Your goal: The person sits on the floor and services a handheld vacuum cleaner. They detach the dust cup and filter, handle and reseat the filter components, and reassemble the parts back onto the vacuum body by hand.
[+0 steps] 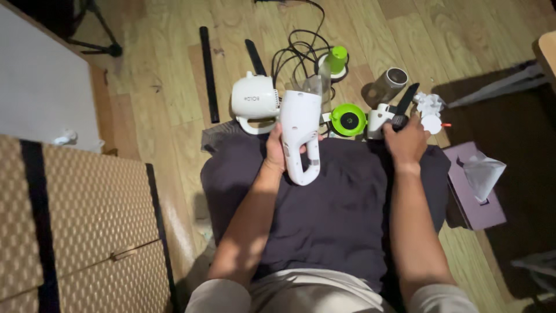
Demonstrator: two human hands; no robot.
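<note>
Gripped in the left hand [277,152], a white handheld vacuum body [301,133] stands at the frame's centre over a dark cloth [336,214]. Just left of it on the wooden floor [162,93] lies a white motor unit [255,99]. Right of centre, a green round filter [348,119] sits beside the right hand [407,142], whose fingers close on a black brush tool [403,104]. Farther right rests a purple tissue box [472,191].
</note>
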